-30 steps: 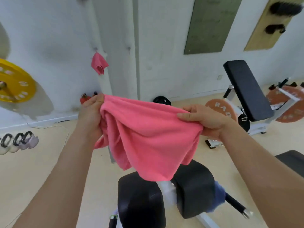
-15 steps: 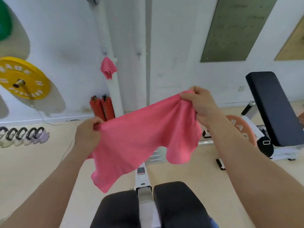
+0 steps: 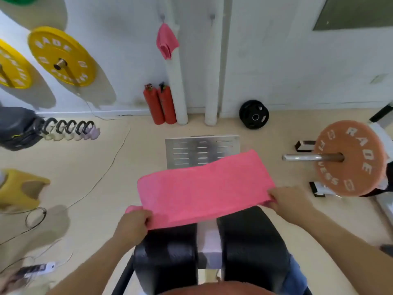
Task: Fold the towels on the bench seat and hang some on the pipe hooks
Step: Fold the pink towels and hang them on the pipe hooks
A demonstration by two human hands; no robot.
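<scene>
Towel: you hold the pink towel (image 3: 204, 188) stretched as a flat band across frame centre. Its near edge lies over the far end of the two black pads (image 3: 165, 258). I cannot tell whether the far half rests on anything or floats.
Left hand: your left hand (image 3: 134, 224) is clenched round the towel's left end, with a bit of cloth poking out past it.
Right hand: your right hand (image 3: 287, 201) grasps the right near corner, fingers curled over the edge.
Risk, skew: the band runs at a slant, right end higher in the frame. Fold it like that and the edges likely won't meet.
Risk, gap: a pale slot splits the pads at lower centre. Slack cloth could sag into it and crease the fold.
Risk, drop: only the near edge is held. If either grip loosens, that end probably slides off toward the floor.
Risk, snag: the metal plate (image 3: 202, 152) sits just beyond the towel. A dragged far edge could catch on its slots.
Edges: the pads end just under your hands, so the flat surface is narrower than the towel is long.
Room: there is open floor to the left. The orange weight (image 3: 350, 158) and its bar (image 3: 308, 157) crowd the right.
Hooks: one hung towel (image 3: 167, 40) is on the pipe (image 3: 176, 81) at upper centre. A bare hook (image 3: 212, 17) shows just to its right.
</scene>
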